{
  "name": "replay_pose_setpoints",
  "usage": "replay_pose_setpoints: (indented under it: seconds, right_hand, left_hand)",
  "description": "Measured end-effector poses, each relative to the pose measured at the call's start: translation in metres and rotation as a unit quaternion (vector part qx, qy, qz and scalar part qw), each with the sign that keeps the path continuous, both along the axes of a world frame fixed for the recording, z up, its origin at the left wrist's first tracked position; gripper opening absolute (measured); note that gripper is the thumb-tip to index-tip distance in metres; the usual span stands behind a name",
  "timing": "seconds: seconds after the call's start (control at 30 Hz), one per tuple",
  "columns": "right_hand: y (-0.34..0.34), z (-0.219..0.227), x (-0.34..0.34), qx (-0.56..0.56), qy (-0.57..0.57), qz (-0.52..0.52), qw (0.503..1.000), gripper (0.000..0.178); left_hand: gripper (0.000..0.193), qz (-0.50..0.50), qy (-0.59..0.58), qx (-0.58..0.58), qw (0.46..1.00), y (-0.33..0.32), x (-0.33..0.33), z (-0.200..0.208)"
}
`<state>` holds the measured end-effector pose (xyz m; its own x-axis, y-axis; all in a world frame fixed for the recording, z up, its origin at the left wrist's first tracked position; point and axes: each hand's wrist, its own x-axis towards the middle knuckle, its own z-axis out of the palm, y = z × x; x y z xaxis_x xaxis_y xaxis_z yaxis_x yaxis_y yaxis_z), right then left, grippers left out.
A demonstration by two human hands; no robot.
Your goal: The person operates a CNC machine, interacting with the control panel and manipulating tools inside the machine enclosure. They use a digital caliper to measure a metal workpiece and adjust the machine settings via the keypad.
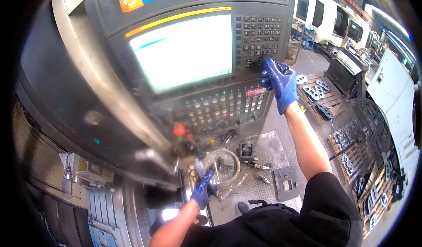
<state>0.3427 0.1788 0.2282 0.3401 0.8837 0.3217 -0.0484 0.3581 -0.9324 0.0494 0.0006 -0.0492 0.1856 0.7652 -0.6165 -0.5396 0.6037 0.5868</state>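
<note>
My right hand [280,80], in a blue coated glove, is raised to the lower right of the control panel's keypad [263,31]. Its fingers are curled in, with one digit pointing up by the lowest keys; I see nothing held in it. Left of the keypad is a bright, washed-out screen [184,49]. Low down by the machine's edge, my left hand [202,191], gloved the same way, is closed around a greyish object [200,167] whose kind I cannot make out. A red knob [179,130] sits on the button panel [215,108] above it.
A coiled hose [237,170], metal tool holders [263,166] and a dark square plate [286,183] lie on a textured metal surface below the panel. To the right, pallets [347,148] carry several metal parts, beside a large black fan [365,124]. White machines [316,11] stand farther off.
</note>
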Motion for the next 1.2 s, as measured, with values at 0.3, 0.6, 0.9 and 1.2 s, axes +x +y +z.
replay_pose_setpoints:
  seconds: [0.3, 0.6, 0.9, 1.2]
  right_hand:
    - [-0.002, 0.021, 0.001, 0.01, -0.028, -0.01, 1.0, 0.037]
    - [-0.001, 0.035, 0.001, 0.026, -0.029, -0.003, 0.999, 0.037]
    - [0.009, 0.039, 0.003, 0.045, -0.055, 0.011, 0.997, 0.038]
    - [0.002, 0.071, -0.03, 0.057, -0.111, 0.011, 0.992, 0.037]
  left_hand:
    - [0.056, -0.019, -0.01, 0.017, 1.0, 0.0, 0.002, 0.006]
    - [0.054, -0.012, -0.003, 0.019, 1.0, 0.0, 0.0, 0.001]
    - [0.055, -0.012, 0.005, 0.026, 1.0, 0.001, -0.001, -0.007]
    - [0.054, -0.026, 0.005, 0.023, 0.999, 0.002, 0.002, -0.001]
